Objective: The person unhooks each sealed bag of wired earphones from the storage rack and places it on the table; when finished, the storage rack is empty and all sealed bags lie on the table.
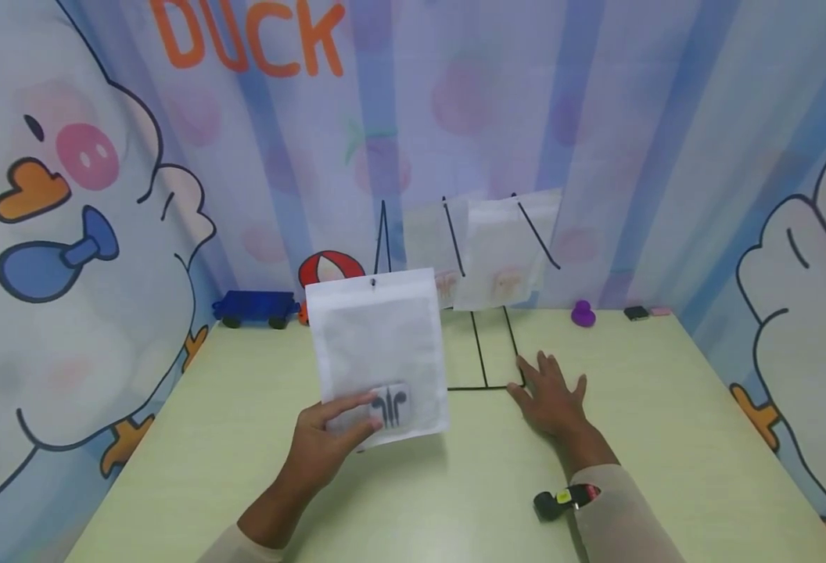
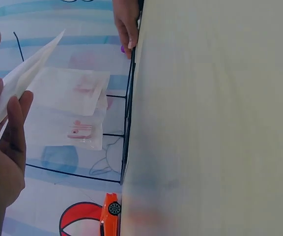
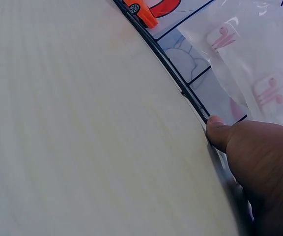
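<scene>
My left hand [image 1: 317, 446] holds a flat white pouch [image 1: 378, 328] by its lower part, thumb and fingers at a small square with dark earphones pictured on it [image 1: 389, 405]. The pouch stands upright, with a small hole near its top edge. Behind it is a black wire rack [image 1: 485, 388], where more white pouches [image 1: 508, 242] with pinkish earphone pictures hang from the prongs. My right hand [image 1: 554, 403], fingers spread, rests at the front right corner of the rack's base. In the right wrist view, the thumb [image 3: 217, 130] lies against the base wire.
Along the table's back edge stand a blue toy wagon [image 1: 258, 307], an orange toy car [image 2: 111, 216], a small purple object [image 1: 583, 314], and dark [image 1: 636, 313] and pink [image 1: 660, 311] blocks. A printed curtain [image 1: 631, 117] hangs close behind the rack.
</scene>
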Available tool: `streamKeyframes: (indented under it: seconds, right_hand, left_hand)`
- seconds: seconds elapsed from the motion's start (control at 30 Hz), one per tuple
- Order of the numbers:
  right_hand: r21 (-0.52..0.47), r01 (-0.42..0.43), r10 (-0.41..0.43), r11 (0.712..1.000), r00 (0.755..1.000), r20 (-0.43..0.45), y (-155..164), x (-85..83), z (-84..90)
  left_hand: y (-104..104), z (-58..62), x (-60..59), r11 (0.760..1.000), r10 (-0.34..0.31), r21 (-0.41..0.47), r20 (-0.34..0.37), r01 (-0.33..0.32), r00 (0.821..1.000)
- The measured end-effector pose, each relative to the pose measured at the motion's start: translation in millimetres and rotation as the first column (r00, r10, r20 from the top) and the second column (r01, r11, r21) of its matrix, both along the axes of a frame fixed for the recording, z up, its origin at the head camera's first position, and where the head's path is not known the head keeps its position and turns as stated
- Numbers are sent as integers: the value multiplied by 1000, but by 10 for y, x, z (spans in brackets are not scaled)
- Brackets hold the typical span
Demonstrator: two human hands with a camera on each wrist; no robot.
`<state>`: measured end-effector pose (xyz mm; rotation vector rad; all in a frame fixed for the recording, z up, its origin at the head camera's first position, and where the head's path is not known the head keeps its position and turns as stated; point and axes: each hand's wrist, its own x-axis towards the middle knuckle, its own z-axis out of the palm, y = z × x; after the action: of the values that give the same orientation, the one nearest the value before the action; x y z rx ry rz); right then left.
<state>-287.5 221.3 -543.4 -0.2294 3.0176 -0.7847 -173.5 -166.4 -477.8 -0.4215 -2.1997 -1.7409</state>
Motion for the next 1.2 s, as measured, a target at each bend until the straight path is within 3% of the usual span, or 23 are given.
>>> streamKeyframes:
  seconds: [0.13,0.3,0.63,0.77,1.2]
  right_hand:
    - [-6,1,-1,1000,1000,5,2,3,-8]
    - [-2,-4,4,1000,1000,9,25,-3,-3]
    - [-19,1,-1,1000,1000,1,1,9,5]
    - [-15,0,0,1000,1000,4,15,0,3]
    - [1,13,-13,1000,1000,24,-31,41,70]
  left_hand:
    - [-34,-23,-3,1000,-25,13,-51,26,998]
    - [-80,-48,-5,998,-66,14,-56,67,996]
    - [-212,-102,-58,993,-107,25,-189,114,976]
    - [-238,-108,-78,987,-144,44,-189,155,971]
    - [-351,-210,-142,978,-186,60,-176,200,967]
